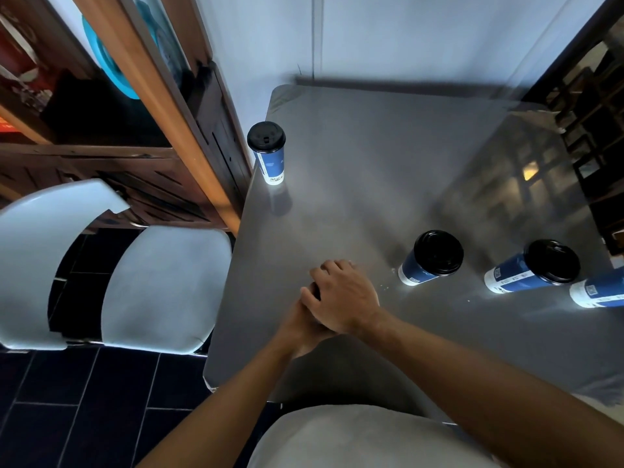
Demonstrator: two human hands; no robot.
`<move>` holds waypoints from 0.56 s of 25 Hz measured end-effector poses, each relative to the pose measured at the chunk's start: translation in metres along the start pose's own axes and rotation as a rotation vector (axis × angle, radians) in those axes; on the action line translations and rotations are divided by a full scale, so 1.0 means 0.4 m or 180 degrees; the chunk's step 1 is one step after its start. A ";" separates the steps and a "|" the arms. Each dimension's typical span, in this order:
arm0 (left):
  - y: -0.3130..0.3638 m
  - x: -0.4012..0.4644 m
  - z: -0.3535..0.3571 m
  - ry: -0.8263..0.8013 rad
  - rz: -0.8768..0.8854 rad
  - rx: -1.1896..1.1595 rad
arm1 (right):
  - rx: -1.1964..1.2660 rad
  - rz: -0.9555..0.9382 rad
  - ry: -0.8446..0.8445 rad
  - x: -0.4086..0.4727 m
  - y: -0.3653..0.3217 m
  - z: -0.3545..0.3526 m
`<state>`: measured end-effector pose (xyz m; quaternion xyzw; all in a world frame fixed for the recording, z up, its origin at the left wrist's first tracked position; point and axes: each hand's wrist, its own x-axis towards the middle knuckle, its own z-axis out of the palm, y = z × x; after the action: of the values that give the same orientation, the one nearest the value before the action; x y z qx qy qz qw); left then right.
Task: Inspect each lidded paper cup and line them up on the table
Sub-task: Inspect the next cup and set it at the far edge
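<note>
Grey table (388,197) set against a pale wall, wooden shelving to the left, two white chairs (158,285) drawn up beside it on dark floor tiles.

Four lidded paper cups are in view, all upright with black lids on. One cup (268,152) stands alone near the far left edge. Three more stand toward the right: a second cup (430,260), a third cup (533,268) near it, and a fourth cup (601,292) just beside that.

Those three form a rough row; the far-left cup is well apart from it. Judgement: the line-up is partly done, with at least that one cup still to join.

The right hand (344,295) lies over the left hand (304,325) at the near edge of the table, fingers curled. Something dark shows between them; whether it is a cup or lid cannot be told.

The fourth cup is cut off by the frame edge, lid unseen. Print on the cups is unreadable.
</note>
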<state>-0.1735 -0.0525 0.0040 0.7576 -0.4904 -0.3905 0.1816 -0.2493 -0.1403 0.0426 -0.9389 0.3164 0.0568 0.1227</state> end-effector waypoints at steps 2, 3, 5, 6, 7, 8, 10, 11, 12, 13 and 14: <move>-0.006 -0.002 0.004 0.0068 0.0101 0.0154 | -0.0022 -0.0025 0.0065 -0.002 0.001 0.005; -0.007 -0.005 0.003 0.0035 0.0160 0.0283 | -0.0024 -0.0039 0.0101 -0.002 0.001 0.007; -0.010 -0.001 0.005 0.0022 0.0188 0.0334 | -0.0011 -0.0050 0.0147 -0.004 0.000 0.009; -0.010 0.000 0.005 0.0017 0.0184 0.0296 | -0.0001 -0.0055 0.0147 -0.005 0.000 0.011; -0.009 0.000 0.004 -0.0003 0.0207 0.0357 | 0.0012 -0.0062 0.0134 -0.005 0.000 0.012; -0.012 0.002 0.004 0.0018 0.0249 0.0448 | 0.0023 -0.0069 0.0115 -0.004 0.001 0.012; -0.010 0.000 0.003 -0.0002 0.0277 0.0437 | 0.0032 -0.0068 0.0118 -0.004 0.002 0.013; -0.007 0.000 0.000 0.0001 0.0266 0.0340 | 0.0027 -0.0058 0.0125 -0.003 0.002 0.012; -0.006 0.000 0.000 0.0008 0.0287 0.0249 | 0.0032 -0.0042 0.0112 -0.003 0.000 0.012; -0.001 -0.001 -0.004 -0.0016 0.0314 0.0247 | 0.0036 -0.0021 0.0087 -0.003 0.001 0.010; -0.001 -0.003 -0.001 -0.0012 0.0327 0.0281 | 0.0045 -0.0003 0.0059 -0.004 0.001 0.010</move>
<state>-0.1731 -0.0512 0.0045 0.7380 -0.5458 -0.3601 0.1668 -0.2510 -0.1385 0.0392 -0.9387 0.3175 0.0457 0.1264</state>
